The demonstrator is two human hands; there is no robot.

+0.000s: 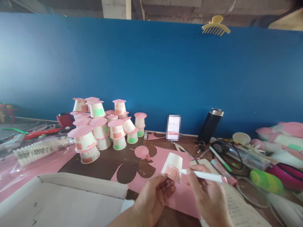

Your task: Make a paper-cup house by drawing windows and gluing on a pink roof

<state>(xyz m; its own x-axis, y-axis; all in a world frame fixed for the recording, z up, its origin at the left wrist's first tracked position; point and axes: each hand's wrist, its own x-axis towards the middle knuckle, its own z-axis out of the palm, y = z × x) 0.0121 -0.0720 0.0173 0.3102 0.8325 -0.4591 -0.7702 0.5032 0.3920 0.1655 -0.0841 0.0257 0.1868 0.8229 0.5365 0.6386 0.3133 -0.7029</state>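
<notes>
My left hand (155, 197) pinches the rim of an upside-down white paper cup (175, 159), tilted over the table. On the cup's side is a patch of pinkish-red scribble. In my right hand (207, 192) is a white marker pen (204, 176), its tip at the right edge of the coloured patch. Below the cup lies a sheet of pink paper (182, 201) with rounded cut-outs. A round pink paper piece (141, 152) rests beyond it, with a small pink marker cap (148, 157) beside it.
Stacked cups with pink paper roofs (86, 140) stand at the left. An open white box (71, 201) occupies the front left. A black flask (210, 126), a phone (173, 127), scissors (177, 146), a green marker (220, 158) and a yellow-green roll (266, 181) lie behind and to the right.
</notes>
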